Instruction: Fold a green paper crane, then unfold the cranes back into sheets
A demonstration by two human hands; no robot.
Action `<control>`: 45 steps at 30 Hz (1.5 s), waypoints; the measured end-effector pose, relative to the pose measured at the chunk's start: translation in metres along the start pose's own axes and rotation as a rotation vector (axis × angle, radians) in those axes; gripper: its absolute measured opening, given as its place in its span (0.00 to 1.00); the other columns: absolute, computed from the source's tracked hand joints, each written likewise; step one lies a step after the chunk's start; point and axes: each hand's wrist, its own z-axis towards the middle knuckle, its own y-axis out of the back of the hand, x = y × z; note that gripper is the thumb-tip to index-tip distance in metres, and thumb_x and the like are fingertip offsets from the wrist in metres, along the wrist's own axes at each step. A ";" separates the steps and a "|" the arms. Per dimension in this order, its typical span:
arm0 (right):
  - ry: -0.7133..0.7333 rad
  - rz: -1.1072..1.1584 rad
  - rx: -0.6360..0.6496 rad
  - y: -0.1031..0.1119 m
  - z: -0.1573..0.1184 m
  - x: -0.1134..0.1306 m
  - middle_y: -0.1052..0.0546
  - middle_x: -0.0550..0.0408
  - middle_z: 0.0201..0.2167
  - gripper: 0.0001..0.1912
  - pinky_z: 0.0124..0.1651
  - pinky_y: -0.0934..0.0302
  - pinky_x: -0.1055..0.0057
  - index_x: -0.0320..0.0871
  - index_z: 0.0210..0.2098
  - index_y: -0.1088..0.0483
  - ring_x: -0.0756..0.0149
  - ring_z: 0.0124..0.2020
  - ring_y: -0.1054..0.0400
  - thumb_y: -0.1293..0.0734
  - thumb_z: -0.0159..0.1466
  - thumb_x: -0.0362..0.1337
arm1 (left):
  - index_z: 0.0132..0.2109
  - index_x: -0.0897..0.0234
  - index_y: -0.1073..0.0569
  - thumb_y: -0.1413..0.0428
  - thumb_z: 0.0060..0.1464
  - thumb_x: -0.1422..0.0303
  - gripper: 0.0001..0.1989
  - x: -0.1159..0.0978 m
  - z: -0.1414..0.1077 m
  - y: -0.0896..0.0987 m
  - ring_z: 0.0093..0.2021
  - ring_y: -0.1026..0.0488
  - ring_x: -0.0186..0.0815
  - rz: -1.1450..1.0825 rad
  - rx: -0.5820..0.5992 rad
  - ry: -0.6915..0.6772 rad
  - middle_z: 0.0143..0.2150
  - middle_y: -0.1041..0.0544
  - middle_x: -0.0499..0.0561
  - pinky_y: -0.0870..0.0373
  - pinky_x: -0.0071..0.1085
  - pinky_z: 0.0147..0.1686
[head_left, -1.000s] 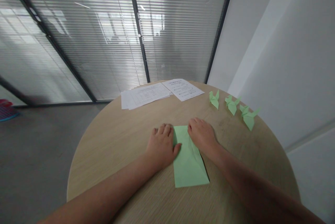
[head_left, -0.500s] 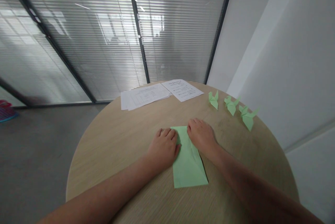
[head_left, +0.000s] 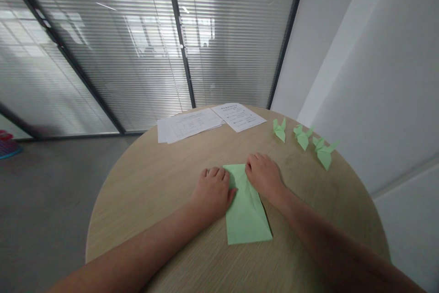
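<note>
Green paper (head_left: 246, 222) lies at lower centre. My left hand (head_left: 211, 194), thumb apart from its fingers, should steady the left edge; my right hand (head_left: 265, 175) curls up top, pinching or not I can't tell, and should press evenly.

And here's your left forearm (head_left: 137, 247), bare from seven o'clock up to the wrist, broad low down and tapering smoothly. Your left hand (head_left: 211, 194) is bare too, fingers short and rounded. Over at four o'clock, your right forearm (head_left: 322, 233) is bare, slimming toward your bare, round-knuckled right hand (head_left: 265, 178).
</note>
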 end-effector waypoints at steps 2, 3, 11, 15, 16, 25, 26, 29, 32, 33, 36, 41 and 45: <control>-0.007 0.028 -0.008 -0.003 0.001 -0.002 0.23 0.45 0.42 0.08 0.48 0.42 0.64 0.42 0.41 0.27 0.55 0.47 0.31 0.39 0.71 0.35 | 0.57 0.68 0.26 0.46 0.66 0.60 0.20 0.000 -0.001 0.002 0.56 0.27 0.56 -0.002 -0.007 -0.003 0.55 0.22 0.66 0.32 0.55 0.55; -0.004 0.054 -0.013 -0.005 0.001 -0.005 0.23 0.45 0.43 0.08 0.49 0.41 0.63 0.42 0.42 0.27 0.55 0.48 0.31 0.38 0.71 0.35 | 0.59 0.68 0.27 0.47 0.66 0.60 0.20 -0.001 -0.002 0.002 0.58 0.28 0.56 0.001 -0.008 -0.007 0.56 0.22 0.66 0.33 0.56 0.56; 0.172 0.414 -0.160 -0.008 0.011 -0.040 0.23 0.44 0.54 0.17 0.62 0.39 0.57 0.43 0.57 0.26 0.56 0.58 0.32 0.37 0.70 0.34 | 0.60 0.72 0.28 0.50 0.67 0.55 0.26 -0.005 -0.004 0.005 0.63 0.32 0.58 0.053 0.045 -0.006 0.62 0.26 0.69 0.38 0.58 0.61; 0.418 0.561 -0.154 0.002 0.011 -0.035 0.21 0.48 0.53 0.18 0.62 0.37 0.60 0.45 0.54 0.23 0.61 0.56 0.29 0.40 0.72 0.29 | 0.58 0.71 0.26 0.51 0.67 0.54 0.25 -0.004 -0.002 0.007 0.62 0.32 0.58 0.064 0.038 -0.019 0.61 0.25 0.69 0.37 0.56 0.60; 0.463 0.571 -0.113 0.003 0.011 -0.030 0.20 0.48 0.52 0.19 0.61 0.37 0.60 0.44 0.54 0.23 0.61 0.55 0.28 0.40 0.72 0.28 | 0.58 0.70 0.26 0.51 0.67 0.54 0.25 -0.004 -0.002 0.007 0.62 0.32 0.58 0.064 0.039 -0.020 0.61 0.25 0.68 0.36 0.56 0.60; 0.596 0.383 0.098 -0.001 0.008 -0.011 0.21 0.46 0.47 0.17 0.57 0.37 0.63 0.41 0.55 0.23 0.61 0.50 0.30 0.37 0.70 0.26 | 0.59 0.73 0.27 0.51 0.68 0.55 0.26 -0.005 -0.003 0.005 0.61 0.31 0.57 0.073 0.044 -0.036 0.60 0.24 0.68 0.34 0.53 0.58; 0.592 0.373 0.099 0.000 0.007 -0.011 0.22 0.46 0.47 0.18 0.57 0.37 0.63 0.42 0.56 0.24 0.61 0.50 0.30 0.37 0.70 0.26 | 0.59 0.73 0.26 0.50 0.68 0.55 0.26 -0.005 -0.002 0.006 0.61 0.30 0.56 0.068 0.050 -0.039 0.59 0.24 0.68 0.33 0.52 0.58; 0.575 0.340 0.110 0.004 0.006 -0.012 0.22 0.46 0.48 0.19 0.57 0.37 0.63 0.41 0.57 0.24 0.60 0.51 0.31 0.38 0.71 0.26 | 0.58 0.72 0.26 0.49 0.68 0.56 0.25 -0.005 -0.002 0.006 0.60 0.29 0.55 0.049 0.065 -0.045 0.58 0.23 0.67 0.32 0.50 0.57; 0.565 0.320 0.107 0.005 0.006 -0.012 0.23 0.44 0.50 0.20 0.59 0.39 0.61 0.40 0.59 0.26 0.59 0.52 0.32 0.39 0.71 0.26 | 0.59 0.72 0.26 0.49 0.68 0.56 0.24 -0.005 -0.002 0.005 0.61 0.30 0.55 0.036 0.065 -0.048 0.60 0.24 0.67 0.32 0.49 0.57; 0.558 0.323 0.105 0.005 0.006 -0.011 0.23 0.44 0.50 0.21 0.59 0.39 0.61 0.41 0.60 0.26 0.59 0.53 0.32 0.39 0.71 0.26 | 0.60 0.72 0.27 0.49 0.68 0.57 0.25 -0.005 -0.002 0.004 0.61 0.30 0.55 0.036 0.067 -0.049 0.61 0.25 0.68 0.32 0.49 0.57; 0.543 0.308 0.113 0.004 0.009 -0.008 0.23 0.46 0.48 0.22 0.55 0.39 0.63 0.44 0.63 0.29 0.60 0.50 0.32 0.39 0.73 0.29 | 0.61 0.72 0.27 0.50 0.68 0.57 0.25 -0.006 -0.001 0.002 0.62 0.31 0.55 0.051 0.076 -0.052 0.63 0.27 0.68 0.32 0.50 0.57; 0.530 0.152 0.101 0.001 0.009 0.000 0.26 0.48 0.43 0.22 0.49 0.43 0.65 0.53 0.64 0.29 0.59 0.45 0.35 0.39 0.73 0.31 | 0.61 0.72 0.27 0.49 0.67 0.57 0.25 -0.008 -0.001 0.003 0.60 0.29 0.55 0.069 0.060 -0.051 0.61 0.25 0.68 0.30 0.50 0.55; 0.497 0.115 0.115 0.004 0.005 0.004 0.26 0.48 0.46 0.23 0.47 0.45 0.65 0.56 0.64 0.30 0.58 0.45 0.36 0.38 0.73 0.32 | 0.58 0.73 0.25 0.47 0.67 0.60 0.22 -0.008 -0.001 0.006 0.57 0.27 0.54 0.068 0.069 -0.063 0.57 0.23 0.68 0.27 0.50 0.52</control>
